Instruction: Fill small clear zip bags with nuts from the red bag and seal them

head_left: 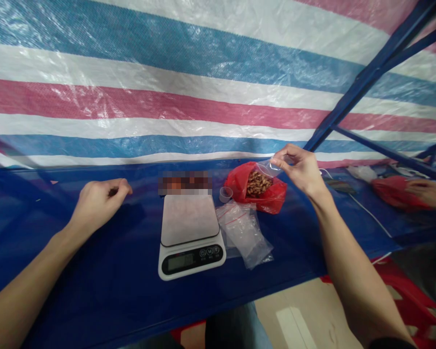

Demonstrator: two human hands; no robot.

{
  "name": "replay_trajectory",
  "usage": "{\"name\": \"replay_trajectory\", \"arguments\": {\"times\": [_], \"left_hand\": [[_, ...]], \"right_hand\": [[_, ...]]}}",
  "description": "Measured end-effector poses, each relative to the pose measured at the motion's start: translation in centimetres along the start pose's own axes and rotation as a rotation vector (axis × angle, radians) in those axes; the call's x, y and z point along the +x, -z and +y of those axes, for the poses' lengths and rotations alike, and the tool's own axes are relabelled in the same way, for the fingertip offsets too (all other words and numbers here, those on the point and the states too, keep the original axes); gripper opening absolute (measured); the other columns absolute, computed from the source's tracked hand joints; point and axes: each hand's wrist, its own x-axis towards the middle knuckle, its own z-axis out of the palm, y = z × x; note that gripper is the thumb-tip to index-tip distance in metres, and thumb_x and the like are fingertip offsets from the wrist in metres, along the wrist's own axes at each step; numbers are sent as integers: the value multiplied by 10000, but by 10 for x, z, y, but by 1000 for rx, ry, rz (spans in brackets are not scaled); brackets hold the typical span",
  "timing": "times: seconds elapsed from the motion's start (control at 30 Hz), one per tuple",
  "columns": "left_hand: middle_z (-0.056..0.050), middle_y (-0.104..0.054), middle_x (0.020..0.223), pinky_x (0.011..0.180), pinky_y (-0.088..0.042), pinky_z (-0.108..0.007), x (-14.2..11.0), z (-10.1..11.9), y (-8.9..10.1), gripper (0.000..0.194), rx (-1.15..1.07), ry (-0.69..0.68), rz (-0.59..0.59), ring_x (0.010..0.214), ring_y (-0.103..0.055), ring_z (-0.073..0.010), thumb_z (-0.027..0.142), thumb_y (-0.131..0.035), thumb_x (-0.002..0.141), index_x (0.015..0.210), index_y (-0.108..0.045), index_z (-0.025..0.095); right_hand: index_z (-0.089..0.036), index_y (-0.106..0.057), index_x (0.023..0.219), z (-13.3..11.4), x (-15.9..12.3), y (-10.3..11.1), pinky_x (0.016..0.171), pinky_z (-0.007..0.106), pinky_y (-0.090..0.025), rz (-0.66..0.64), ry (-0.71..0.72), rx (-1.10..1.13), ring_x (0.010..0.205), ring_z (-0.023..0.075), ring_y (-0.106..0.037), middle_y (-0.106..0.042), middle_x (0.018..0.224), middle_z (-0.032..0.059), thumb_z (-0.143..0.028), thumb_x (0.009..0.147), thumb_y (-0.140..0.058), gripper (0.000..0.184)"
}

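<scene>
My right hand [298, 165] pinches the edge of a clear plastic bag [271, 168]. This bag hangs just above an open red plastic bag [238, 182], which is full of small brown nut-like or seed-like pieces [257, 184]. Out to the left, my left hand [103, 198] is closed over the blue surface; whatever lies within its curled fingers is too dark to make out. Between the hands stands a white kitchen scale [191, 220] with a bare platform and a lit, blurred display. Beside it lie several flat clear zip bags [245, 232] and a small clear cup [225, 194].
Behind the scale is a pixelated orange-brown patch [185, 183]. A striped plastic sheet [167, 97] backs the blue table [131, 281], and a blue metal frame [349, 99] slants at right. Another person's hand [428, 194] touches a red bag [388, 191]. Red stools [399, 295] stand below.
</scene>
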Motion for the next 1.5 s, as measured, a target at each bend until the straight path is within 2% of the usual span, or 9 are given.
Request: {"name": "replay_trajectory", "arguments": {"times": [0.13,0.23,0.3,0.4,0.5,0.77,1.23,1.4,1.5], "left_hand": [[-18,-624,565,632,-367,-269,0,0,0,468,7,-2,9,607,-615,-209,493,-420,872,797,-746,167],[-14,-616,561,634,-360,-265,-1,0,1,447,7,-20,10,605,-605,-200,469,-422,876,791,-741,168],[-13,-620,571,642,-358,-261,-2,2,2,433,8,-30,10,613,-595,-192,452,-425,883,790,-737,166],[-18,-646,622,660,-360,-259,-3,3,3,407,14,-44,19,631,-582,-178,417,-430,894,783,-728,163],[-25,-653,651,675,-363,-270,-4,3,3,394,10,-59,17,641,-577,-178,407,-435,911,781,-719,167],[-41,-606,603,651,-339,-323,-2,-5,-2,441,-9,-88,72,587,-542,-190,442,-387,936,717,-678,194],[-20,-593,564,641,-337,-319,-1,-6,-1,491,-33,-75,91,552,-540,-190,523,-371,921,690,-671,210],[-18,-592,564,634,-331,-315,-2,-8,-1,490,-31,-85,94,546,-534,-183,517,-378,924,691,-677,207],[-20,-604,575,633,-330,-314,-2,-7,-1,495,-31,-95,98,548,-534,-181,518,-375,930,691,-678,207]], "right_hand": [[-250,-688,781,1,-2,-2,684,370,-481,126,20,-31,714,220,-612,-685,787,50,-667,881,-751,433],[-256,-690,864,3,-3,-6,683,367,-484,358,-1,-17,719,223,-614,-677,806,42,-610,939,-705,363],[-257,-660,894,3,-4,-12,633,356,-466,531,-25,21,659,211,-580,-620,755,19,-597,968,-661,349],[-259,-619,943,0,-8,-23,569,336,-430,641,-49,77,589,192,-526,-538,706,-10,-599,1003,-593,346],[-256,-617,986,-7,-12,-33,568,331,-432,610,-24,106,590,188,-526,-533,712,-8,-588,1025,-559,339],[-217,-654,1025,-10,-22,-49,659,375,-496,544,48,96,680,208,-597,-658,846,46,-528,1042,-566,323],[-220,-625,1023,-4,-24,-54,711,369,-545,523,76,83,758,207,-661,-690,912,51,-424,1032,-611,205],[-228,-621,1044,3,-21,-55,703,361,-556,550,84,106,787,209,-673,-691,930,46,-392,1014,-646,169],[-233,-616,1036,-2,-20,-54,695,363,-576,570,121,119,804,219,-693,-699,925,49,-384,1002,-664,161]]}}
